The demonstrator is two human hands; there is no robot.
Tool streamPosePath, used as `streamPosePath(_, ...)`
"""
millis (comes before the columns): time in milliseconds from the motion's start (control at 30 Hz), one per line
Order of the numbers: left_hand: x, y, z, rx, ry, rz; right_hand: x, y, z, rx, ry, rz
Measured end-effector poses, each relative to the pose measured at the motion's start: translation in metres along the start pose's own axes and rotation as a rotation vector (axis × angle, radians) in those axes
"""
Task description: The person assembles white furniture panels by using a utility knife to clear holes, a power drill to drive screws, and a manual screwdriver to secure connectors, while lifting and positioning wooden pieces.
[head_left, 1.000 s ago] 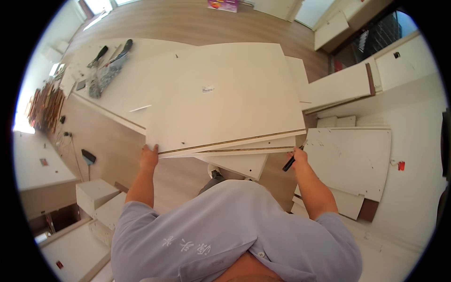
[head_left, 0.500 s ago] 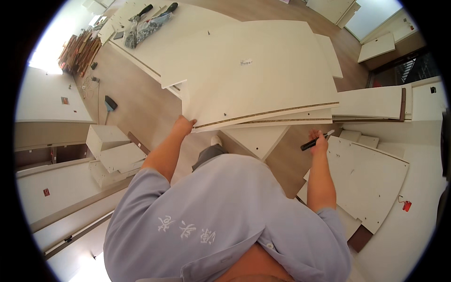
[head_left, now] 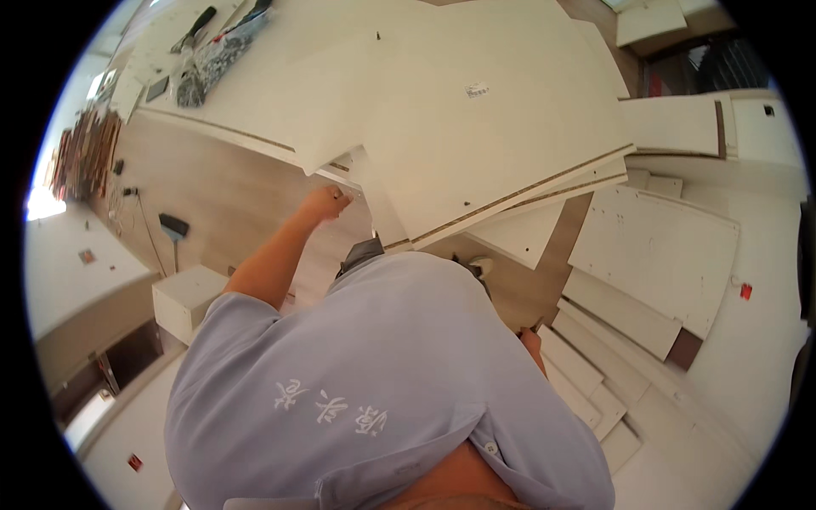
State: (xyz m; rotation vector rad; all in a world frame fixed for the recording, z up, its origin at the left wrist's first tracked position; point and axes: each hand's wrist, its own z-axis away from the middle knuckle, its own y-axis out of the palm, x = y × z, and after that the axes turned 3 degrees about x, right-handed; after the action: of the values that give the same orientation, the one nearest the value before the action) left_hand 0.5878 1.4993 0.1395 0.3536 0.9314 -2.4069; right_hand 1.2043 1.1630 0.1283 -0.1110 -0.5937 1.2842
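Panel [head_left: 501,127]: big white board in front of the torso, long near edge slanting up to the right, brown strip along it; paper sticker [head_left: 478,90] on its face, small dark peg [head_left: 467,203] near that edge.
Under it: second white board [head_left: 586,177], poking out at the near right; support below hard to make out.
Left hand [head_left: 325,202]: just left of the panel's near left corner, fingers loosely curled, nothing visible in them; can't tell if fingertips touch the board.
Right hand [head_left: 530,342]: low by the body's right side, mostly hidden behind the shirt [head_left: 399,365]; fingers look closed on a slim dark tool [head_left: 537,325], tool mostly out of sight.
Far left boards: clear plastic bag [head_left: 223,61] of small dark bits, dark square piece [head_left: 157,88] beside it.
Left floor: wood strip pile [head_left: 85,157], dark-headed sweeping tool [head_left: 173,225], white box [head_left: 189,302] nearer the person.
Right side: leaning white boards [head_left: 654,251], red tag [head_left: 745,291] just beside.
Foot: pale shoe [head_left: 482,267] near the panel's edge.
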Motion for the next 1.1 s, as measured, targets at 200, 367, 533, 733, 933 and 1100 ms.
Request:
streamPosePath(200, 0.01, -0.047, 0.021, -0.014, 0.395, -0.123, 0.01, 0.123, 0.105, 0.024, -0.152, -0.309)
streamPosePath(367, -0.024, -0.098, 0.035, -0.142, 0.524, -0.096, -0.011, 0.178, 0.127, 0.06, -0.175, -0.389)
streamPosePath(533, -0.03, -0.135, -0.007, -0.229, 0.813, -0.173, -0.05, 0.22, 0.144, -0.091, -0.111, -0.404)
streamPosePath(733, -0.098, -0.149, -0.093, -0.235, 1.154, -0.699, 0.001, 0.32, 0.252, -0.049, -0.113, -0.327)
streamPosePath(933, -0.126, -0.148, -0.127, -0.122, 1.288, -1.097, 0.078, 0.438, 0.285, -0.192, -0.114, -0.165)
streamPosePath(1100, -0.124, -0.147, -0.135, -0.079, 1.322, -1.057, 0.12, 0.48, 0.264, -0.328, 0.01, -0.01)
